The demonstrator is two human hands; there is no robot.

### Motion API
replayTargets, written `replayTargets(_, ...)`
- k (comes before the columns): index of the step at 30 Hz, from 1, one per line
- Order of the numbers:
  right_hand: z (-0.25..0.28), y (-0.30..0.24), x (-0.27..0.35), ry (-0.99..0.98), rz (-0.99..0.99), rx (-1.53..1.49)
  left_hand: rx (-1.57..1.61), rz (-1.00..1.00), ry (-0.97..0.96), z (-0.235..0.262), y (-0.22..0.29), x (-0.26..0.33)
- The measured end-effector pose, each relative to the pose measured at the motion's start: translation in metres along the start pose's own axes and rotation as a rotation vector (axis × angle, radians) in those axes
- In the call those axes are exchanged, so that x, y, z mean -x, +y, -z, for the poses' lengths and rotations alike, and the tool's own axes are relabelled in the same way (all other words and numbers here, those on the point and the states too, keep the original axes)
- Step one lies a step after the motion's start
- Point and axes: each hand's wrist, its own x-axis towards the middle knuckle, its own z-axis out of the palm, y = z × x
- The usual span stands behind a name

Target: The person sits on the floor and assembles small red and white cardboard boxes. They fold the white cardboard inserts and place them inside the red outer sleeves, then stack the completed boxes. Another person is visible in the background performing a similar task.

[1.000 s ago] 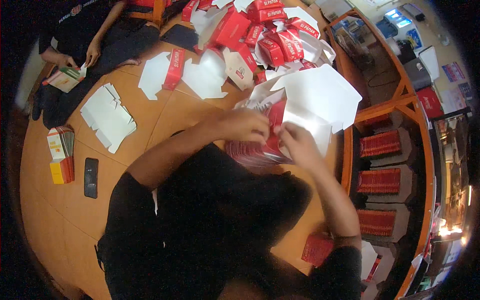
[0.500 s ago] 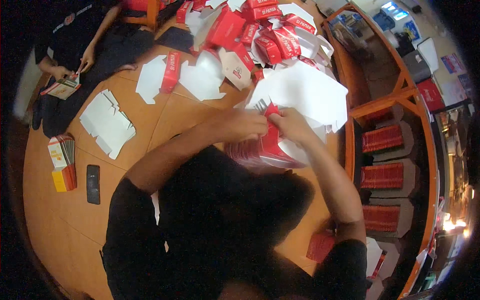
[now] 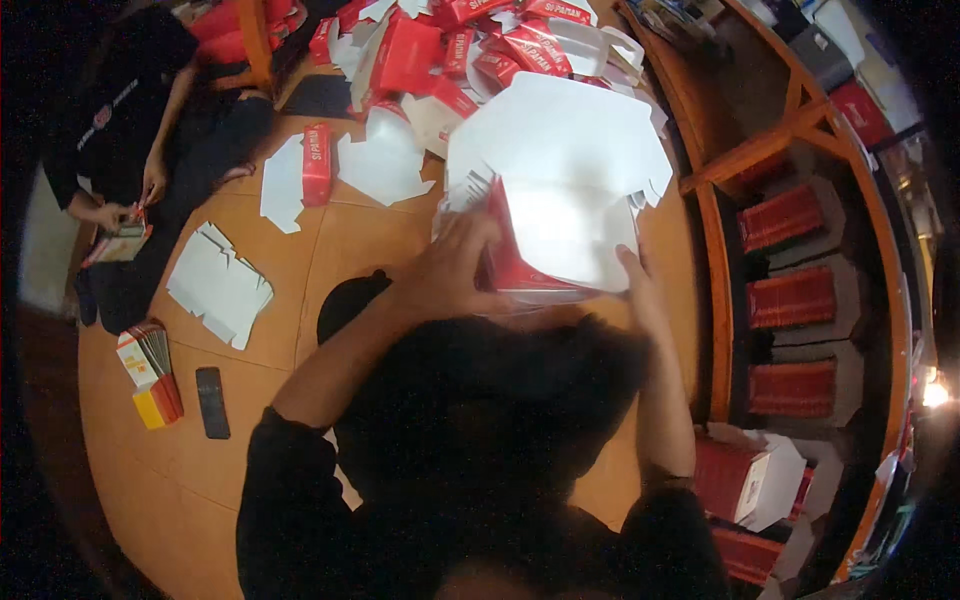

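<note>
In front of my body stands an open cardboard box (image 3: pixel 575 235), white inside and red outside, with its broad white lid flap (image 3: pixel 560 125) spread away from me. My left hand (image 3: pixel 455 265) grips the box's left red wall, fingers over the side. On the opposite side, my right hand (image 3: pixel 642 285) holds the right edge, its thumb against the white rim and its other fingers hidden. Whether more boxes are nested under this one is hard to see. Beyond the flap lies a heap of red and white boxes (image 3: pixel 410 55).
Flat white card sheets (image 3: pixel 215 285), a phone (image 3: pixel 212 403) and a bundle of yellow, red and white cartons (image 3: pixel 150 380) lie at left. Another person (image 3: pixel 125 150) sits far left, handling a small carton. Wooden shelving (image 3: pixel 715 290) at right holds stacks of red boxes (image 3: pixel 790 300).
My hands have parted from the red flap they were pinching together and now hold the box from opposite sides. The box interior has come into view. The whole view has shifted slightly.
</note>
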Motion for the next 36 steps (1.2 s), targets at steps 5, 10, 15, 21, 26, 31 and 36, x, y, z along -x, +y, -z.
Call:
replayTargets(5, 0.002, 0.014, -0.001, -0.073, 0.089, -0.022, -0.16, 0.012, -0.123, 0.0, 0.012, -0.012)
replayTargets(10, 0.009, 0.012, 0.003, -0.113, 0.17, 0.057, -0.15, -0.183, -0.101, -0.004, -0.023, -0.004)
replayTargets(15, 0.06, 0.022, -0.049, -0.192, -0.322, -0.695, -0.211, -0.021, -0.2, 0.01, -0.009, 0.0)
replayTargets(21, 0.042, 0.118, -0.239, -0.003, 0.038, -0.338, -0.197, 0.043, -0.196, 0.009, 0.004, -0.006)
replayTargets(26, -0.018, 0.177, -0.4, 0.283, 0.341, 0.386, -0.105, 0.046, -0.195, 0.009, -0.002, -0.012)
replayTargets(31, -0.062, 0.181, -0.423, 0.366, -0.003, 0.747, -0.038, 0.111, -0.148, 0.008, -0.005, 0.005)
replayTargets(36, -0.028, 0.143, -0.363, 0.147, 0.264, 0.572, -0.08, 0.148, -0.125, 0.009, 0.001, 0.01)
